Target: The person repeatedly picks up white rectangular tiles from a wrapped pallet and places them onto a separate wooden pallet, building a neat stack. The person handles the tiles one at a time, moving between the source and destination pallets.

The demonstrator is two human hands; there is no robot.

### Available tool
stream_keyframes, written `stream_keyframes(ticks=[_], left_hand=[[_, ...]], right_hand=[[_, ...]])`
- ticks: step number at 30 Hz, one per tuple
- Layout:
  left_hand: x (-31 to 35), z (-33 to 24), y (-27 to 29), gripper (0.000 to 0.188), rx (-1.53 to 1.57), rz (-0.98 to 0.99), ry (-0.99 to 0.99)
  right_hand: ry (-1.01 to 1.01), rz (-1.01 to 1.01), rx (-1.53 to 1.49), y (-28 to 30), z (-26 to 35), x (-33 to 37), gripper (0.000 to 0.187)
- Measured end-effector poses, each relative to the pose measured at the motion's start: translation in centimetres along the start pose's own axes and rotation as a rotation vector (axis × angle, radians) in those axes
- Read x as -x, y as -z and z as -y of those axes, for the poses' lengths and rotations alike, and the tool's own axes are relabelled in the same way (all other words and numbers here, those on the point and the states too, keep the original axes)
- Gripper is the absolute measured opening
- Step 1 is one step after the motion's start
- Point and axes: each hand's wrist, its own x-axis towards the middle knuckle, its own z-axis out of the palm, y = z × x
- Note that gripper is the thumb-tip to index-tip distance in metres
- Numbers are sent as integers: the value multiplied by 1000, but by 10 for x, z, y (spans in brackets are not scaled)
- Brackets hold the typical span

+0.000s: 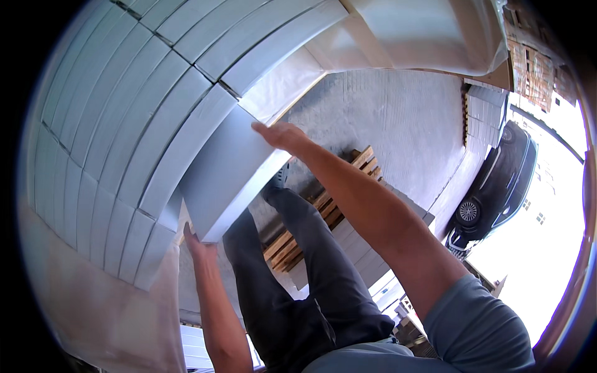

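A long white box (229,163) is gripped at its two ends between my hands. It lies against the front of a tall stack of similar white boxes (134,112), partly out from the row. My left hand (200,244) holds its near left end, with the thumb up along the side. My right hand (281,135) is closed over the far right end, the thumb on the top face. The fingers under the box are hidden. Beside the held box, another box (171,212) shows its end at the stack's edge.
Clear film and cardboard (398,37) wrap a neighbouring load. Behind my legs, a wooden pallet (317,214) stands on the concrete floor (385,112), with pale boxes (360,248) beside it. A dark car (494,180) is parked outside at the right.
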Motion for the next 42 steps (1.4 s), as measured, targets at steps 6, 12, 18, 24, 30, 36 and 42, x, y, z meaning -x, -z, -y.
stream_keyframes(ticks=[6, 12, 18, 24, 30, 36, 42], left_hand=[[-6, -16, 49, 29, 249, 240, -220], [31, -1, -5, 37, -225, 34, -187], [81, 21, 35, 41, -977, -130, -270], [156, 17, 86, 38, -1110, -249, -273], [207, 34, 77, 39, -1286, -172, -278], [247, 15, 58, 41, -1427, -138, -350], [247, 0, -20, 41, -1640, 64, -399]], right_hand=[[141, 32, -756, 12, 28, 27, 80], [159, 112, -1101, 8, 32, 19, 77], [283, -213, -581, -24, -41, 28, 66], [75, 209, -828, -32, -141, 113, 42], [-29, -61, -772, -15, -323, 182, 38], [-98, -56, -947, -42, -408, 256, 41], [-164, -191, -1140, -116, -442, 327, 44]])
